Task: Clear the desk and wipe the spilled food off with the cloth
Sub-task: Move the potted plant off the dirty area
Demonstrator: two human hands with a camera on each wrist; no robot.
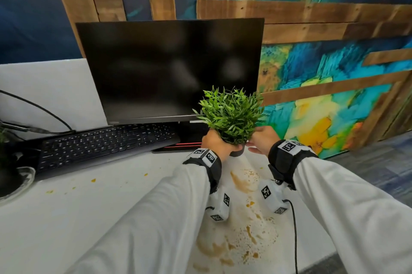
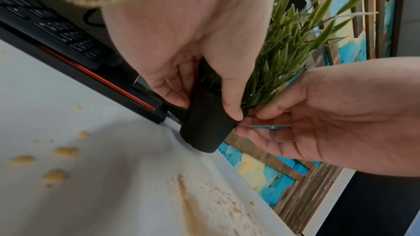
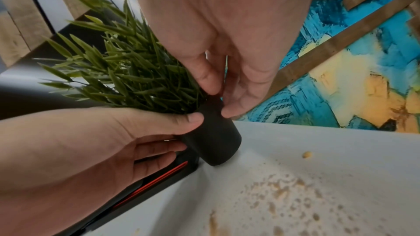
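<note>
A small potted plant [image 1: 231, 115] with green leaves and a black pot [image 1: 237, 152] is tilted at the back right of the white desk [image 1: 89, 218], beside the monitor base. My left hand [image 1: 217, 142] grips the pot [image 2: 204, 132] from the left, thumb across its front. My right hand [image 1: 260, 139] pinches the pot's rim [image 3: 216, 141] from the right. I cannot tell whether the pot's bottom edge touches the desk. Brownish spilled food [image 1: 243, 235] spreads over the desk under my forearms, with crumbs [image 1: 93, 180] to the left. No cloth is in view.
A dark monitor [image 1: 169, 68] stands at the back, its red-striped base [image 1: 178, 146] right by the pot. A black keyboard [image 1: 100, 142] lies in front of it. Another dark pot on a clear dish [image 1: 13, 182] sits at far left. The desk's right edge drops beside a painted panel [image 1: 323, 106].
</note>
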